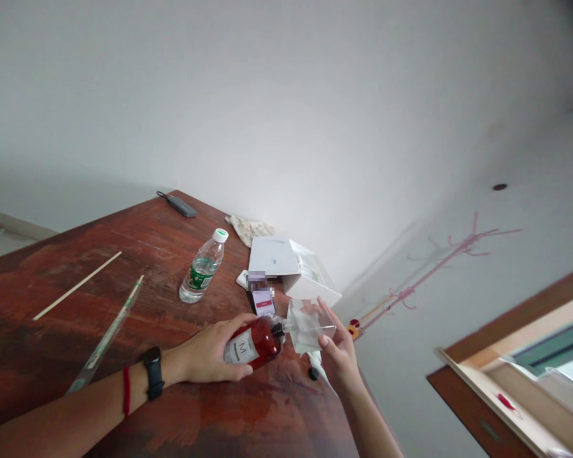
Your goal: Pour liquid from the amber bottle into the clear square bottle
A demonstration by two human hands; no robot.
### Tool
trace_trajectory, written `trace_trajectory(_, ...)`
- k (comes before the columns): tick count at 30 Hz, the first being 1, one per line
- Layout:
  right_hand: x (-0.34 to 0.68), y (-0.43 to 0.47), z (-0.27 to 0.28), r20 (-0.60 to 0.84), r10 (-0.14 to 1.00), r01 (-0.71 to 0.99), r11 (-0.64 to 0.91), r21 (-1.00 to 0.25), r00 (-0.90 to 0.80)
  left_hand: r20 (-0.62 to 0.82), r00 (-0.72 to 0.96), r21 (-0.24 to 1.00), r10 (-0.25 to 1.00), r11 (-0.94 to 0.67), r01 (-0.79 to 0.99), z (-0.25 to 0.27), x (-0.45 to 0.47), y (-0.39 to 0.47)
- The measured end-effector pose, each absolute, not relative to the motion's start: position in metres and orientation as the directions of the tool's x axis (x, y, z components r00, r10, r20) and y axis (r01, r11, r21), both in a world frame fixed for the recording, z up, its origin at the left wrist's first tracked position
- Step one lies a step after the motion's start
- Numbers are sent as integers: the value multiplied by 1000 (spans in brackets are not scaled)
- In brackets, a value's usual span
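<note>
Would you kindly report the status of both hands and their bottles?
Left hand around red bottle. Right hand gripping clear square bottle. Bottles end to end, contact unclear. Phone just beyond red bottle.

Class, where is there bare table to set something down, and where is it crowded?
Bare: between the stick and the grey device; also between the left hand and the picture's bottom edge. Crowded: around the phone, box and right hand.
</note>
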State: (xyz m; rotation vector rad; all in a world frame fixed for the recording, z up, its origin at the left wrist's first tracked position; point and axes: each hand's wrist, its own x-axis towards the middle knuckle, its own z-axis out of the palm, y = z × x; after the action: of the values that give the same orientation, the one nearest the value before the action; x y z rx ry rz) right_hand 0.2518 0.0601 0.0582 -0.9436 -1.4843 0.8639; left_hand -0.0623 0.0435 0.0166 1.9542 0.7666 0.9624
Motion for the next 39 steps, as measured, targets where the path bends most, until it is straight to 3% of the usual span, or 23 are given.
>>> trace_trajectory(39, 238, 65, 96, 385, 906, 168, 413, -895, -174, 414, 483, 843, 771, -525, 116, 1, -64, 57)
